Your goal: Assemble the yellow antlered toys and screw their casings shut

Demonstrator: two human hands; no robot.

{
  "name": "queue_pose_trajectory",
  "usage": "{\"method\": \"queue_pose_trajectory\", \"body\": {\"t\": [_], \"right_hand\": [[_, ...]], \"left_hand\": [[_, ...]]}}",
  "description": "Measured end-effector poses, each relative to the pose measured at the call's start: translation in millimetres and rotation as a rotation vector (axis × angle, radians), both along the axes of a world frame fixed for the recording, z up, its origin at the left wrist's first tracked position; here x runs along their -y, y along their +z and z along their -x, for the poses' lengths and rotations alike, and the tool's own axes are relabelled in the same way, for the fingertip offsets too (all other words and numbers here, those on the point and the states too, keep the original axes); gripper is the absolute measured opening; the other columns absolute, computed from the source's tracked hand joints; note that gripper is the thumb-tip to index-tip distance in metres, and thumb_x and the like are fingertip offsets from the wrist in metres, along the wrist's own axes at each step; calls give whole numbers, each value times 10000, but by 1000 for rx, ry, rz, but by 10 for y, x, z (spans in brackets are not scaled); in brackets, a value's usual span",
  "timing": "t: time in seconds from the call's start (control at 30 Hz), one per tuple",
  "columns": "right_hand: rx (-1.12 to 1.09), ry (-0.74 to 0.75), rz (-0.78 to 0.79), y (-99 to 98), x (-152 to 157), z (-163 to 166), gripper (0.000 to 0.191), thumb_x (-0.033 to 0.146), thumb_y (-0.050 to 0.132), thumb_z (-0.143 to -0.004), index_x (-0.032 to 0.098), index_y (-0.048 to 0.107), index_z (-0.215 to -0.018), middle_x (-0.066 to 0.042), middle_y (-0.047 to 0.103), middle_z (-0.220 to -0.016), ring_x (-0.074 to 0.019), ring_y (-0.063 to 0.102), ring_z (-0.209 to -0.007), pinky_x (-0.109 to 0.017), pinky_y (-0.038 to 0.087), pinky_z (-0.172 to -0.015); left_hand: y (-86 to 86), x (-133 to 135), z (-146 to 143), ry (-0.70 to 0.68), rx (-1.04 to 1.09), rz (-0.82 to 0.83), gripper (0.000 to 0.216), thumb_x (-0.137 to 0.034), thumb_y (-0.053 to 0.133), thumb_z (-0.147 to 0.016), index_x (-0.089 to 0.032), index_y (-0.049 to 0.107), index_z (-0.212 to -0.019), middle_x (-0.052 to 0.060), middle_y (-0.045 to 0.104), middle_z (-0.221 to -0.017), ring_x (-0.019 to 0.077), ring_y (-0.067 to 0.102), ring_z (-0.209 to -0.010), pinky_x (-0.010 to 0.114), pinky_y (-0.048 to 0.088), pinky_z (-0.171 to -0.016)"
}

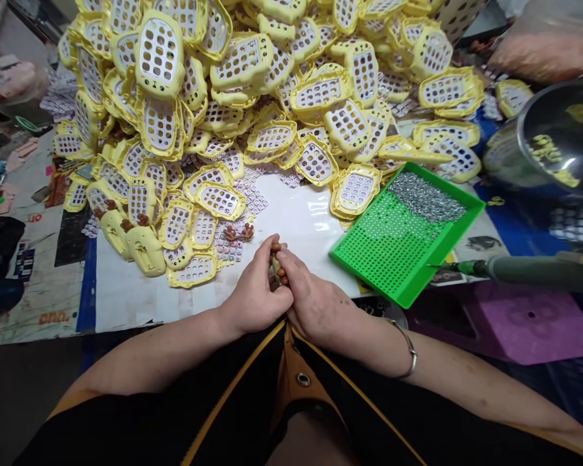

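Both my hands press together near the table's front edge, wrapped around a pale yellow plastic toy shell with brown knobby pieces (276, 264). My left hand (257, 291) is closed on its left side. Pressing from the other side, my right hand (315, 301) is closed on it too. Most of the held shell is hidden by fingers and palms. Just beyond the hands lie small brown antler-like pieces (238, 233) on a patch of small printed keys (228, 249). Two yellow shells with brown antlers (146, 251) rest to the left.
A large heap of yellow shells with white key grids (214, 116) covers the back of the table. On the right, a green perforated tray (364, 259) holds small metal screws (425, 197). An electric screwdriver (515, 272) points at the tray. Behind it stands a metal bowl (519, 145); a purple stool (539, 323) is below.
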State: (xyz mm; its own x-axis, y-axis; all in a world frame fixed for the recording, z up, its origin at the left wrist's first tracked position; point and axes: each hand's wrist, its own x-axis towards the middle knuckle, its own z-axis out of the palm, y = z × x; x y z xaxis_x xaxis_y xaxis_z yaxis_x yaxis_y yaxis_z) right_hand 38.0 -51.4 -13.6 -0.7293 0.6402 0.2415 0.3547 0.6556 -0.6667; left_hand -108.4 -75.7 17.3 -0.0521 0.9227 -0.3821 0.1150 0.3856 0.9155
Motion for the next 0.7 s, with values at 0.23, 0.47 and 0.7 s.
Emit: {"method": "queue_pose_trajectory", "body": {"t": [0.23,0.47,0.7], "right_hand": [[-173,152,409,-17,-332,-117,566,255,464,-922,212,231,-1436,-177,428,-1429,-238,478,-1309,-428,523,-998],[-124,194,655,-113,-430,-111,640,319,478,-920,201,177,-1472,-146,301,-1533,-250,375,-1383,-465,425,-1089],[-148,225,672,-89,-452,-116,605,330,451,-937,247,190,-1477,-80,308,-1540,-213,398,-1369,-404,458,-1069]], "left_hand": [[-95,-162,119,109,247,60,719,-170,664,-671,-176,434,-1352,139,433,-1435,292,487,-1264,420,436,-1028],[-238,-169,209,34,236,-65,769,-250,657,-780,-250,299,-1460,135,345,-1507,290,409,-1336,429,427,-1036],[-205,-109,364,-186,286,-73,851,-251,670,-787,-324,194,-1489,74,204,-1581,300,272,-1412,449,327,-1114]]}}
